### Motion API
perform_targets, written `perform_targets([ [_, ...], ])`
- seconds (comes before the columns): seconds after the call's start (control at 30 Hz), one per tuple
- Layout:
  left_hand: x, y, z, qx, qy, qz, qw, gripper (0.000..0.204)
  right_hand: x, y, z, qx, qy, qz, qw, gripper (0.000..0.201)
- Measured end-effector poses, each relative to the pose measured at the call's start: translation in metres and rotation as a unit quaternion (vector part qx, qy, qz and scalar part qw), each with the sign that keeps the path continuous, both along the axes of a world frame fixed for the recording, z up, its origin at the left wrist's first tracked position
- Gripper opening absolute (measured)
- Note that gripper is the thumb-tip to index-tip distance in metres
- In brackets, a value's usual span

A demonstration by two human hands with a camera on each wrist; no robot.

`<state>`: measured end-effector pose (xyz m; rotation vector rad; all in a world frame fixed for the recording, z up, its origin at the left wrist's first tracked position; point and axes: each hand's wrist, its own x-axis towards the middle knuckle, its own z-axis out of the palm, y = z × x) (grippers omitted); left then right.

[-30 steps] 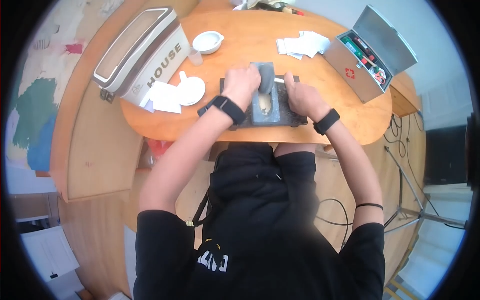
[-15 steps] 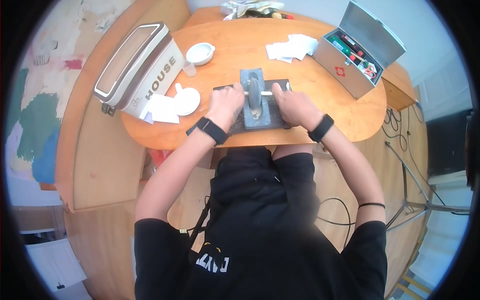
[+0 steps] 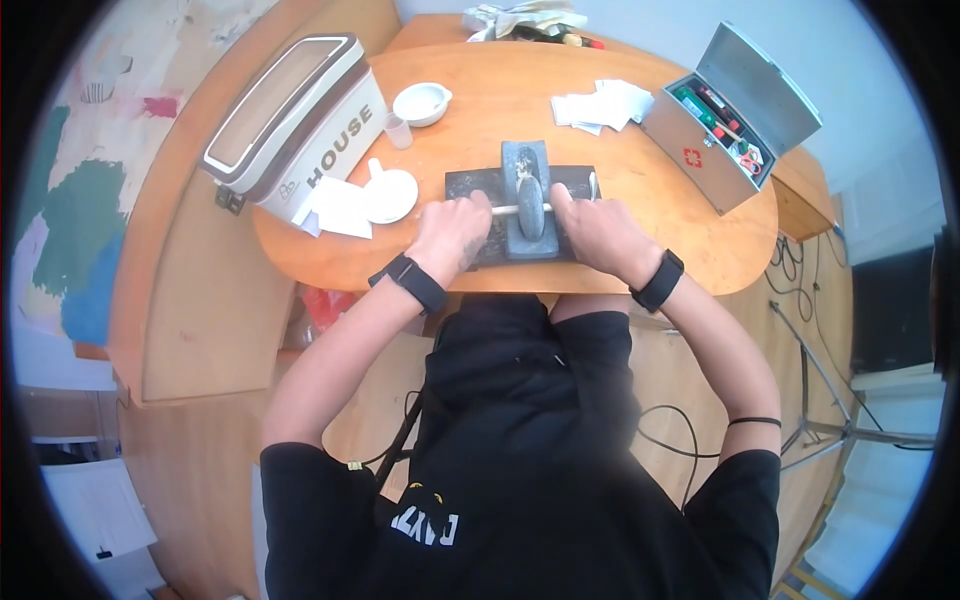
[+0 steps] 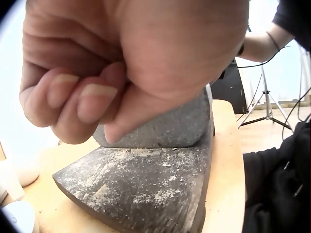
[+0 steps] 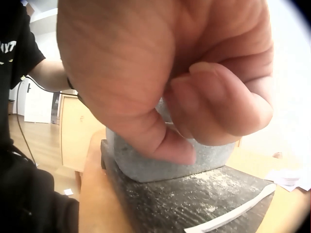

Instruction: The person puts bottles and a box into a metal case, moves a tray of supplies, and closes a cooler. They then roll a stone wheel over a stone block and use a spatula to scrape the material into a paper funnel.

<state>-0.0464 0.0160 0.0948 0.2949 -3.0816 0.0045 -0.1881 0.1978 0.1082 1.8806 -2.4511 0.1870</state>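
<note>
A grey stone wheel (image 3: 532,210) stands upright in a boat-shaped grey stone trough (image 3: 525,247), with a pale rod (image 3: 507,210) through its middle. My left hand (image 3: 452,235) curls round the rod's left end and my right hand (image 3: 607,238) grips its right end. The trough rests on a dark board (image 3: 470,182); pale powder (image 4: 158,196) lies scattered on that board in the left wrist view. A thin pale stick (image 5: 233,213) lies on the board below my right hand in the right wrist view. My fingers hide the rod's ends.
On the left stand a HOUSE box (image 3: 335,150), a white bowl (image 3: 422,103), a clear cup (image 3: 398,131), a white lidded dish (image 3: 390,196) and papers (image 3: 343,208). Further right are white papers (image 3: 603,106) and an open metal first-aid box (image 3: 700,150).
From the far end of the trough, the wheel has come toward the body, and both hands have moved with it. My left hand has gone from beside the wheel to further left.
</note>
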Motion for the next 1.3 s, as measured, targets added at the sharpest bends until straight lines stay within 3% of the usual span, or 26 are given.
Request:
perform_targets([
  [0.17,-0.028,-0.014,-0.012,-0.046,0.064,0.009,0.997,0.009,-0.019,-0.02,-0.019,0.028,0.019,-0.042,0.999,0.022],
  [0.23,-0.045,-0.021,-0.014,-0.04,0.059,0.019,0.997,0.011,-0.034,-0.037,-0.022,-0.01,0.077,-0.049,0.996,0.02],
  [0.33,-0.056,-0.029,-0.011,-0.042,0.031,0.049,0.997,0.009,-0.042,-0.049,-0.016,0.03,0.075,-0.062,0.995,0.018],
  [0.5,-0.044,-0.01,-0.005,-0.059,0.019,0.065,0.996,0.008,-0.023,-0.026,-0.019,0.046,0.066,-0.077,0.994,0.02],
  [0.63,-0.036,0.008,0.0,-0.044,-0.001,0.058,0.997,0.008,-0.022,-0.006,-0.02,0.066,-0.012,-0.056,0.996,0.025],
  [0.77,-0.057,-0.009,-0.005,-0.019,0.005,0.05,0.999,0.009,-0.034,-0.018,-0.024,0.034,0.041,-0.058,0.997,0.022],
  [0.9,-0.059,-0.015,-0.002,-0.061,0.005,0.024,0.998,0.012,-0.049,-0.036,-0.02,0.033,0.073,-0.063,0.995,0.02],
  [0.93,-0.053,-0.015,-0.003,-0.068,0.025,-0.009,0.997,0.013,-0.047,-0.037,-0.017,0.027,0.077,-0.062,0.995,0.019],
  [1.13,-0.01,-0.001,-0.009,0.006,-0.014,0.008,1.0,0.012,-0.013,-0.015,-0.012,0.001,0.043,-0.022,0.999,0.018],
  [1.3,-0.014,-0.007,-0.009,-0.007,0.021,0.019,1.0,0.011,-0.021,-0.028,-0.018,0.005,0.051,-0.031,0.998,0.016],
])
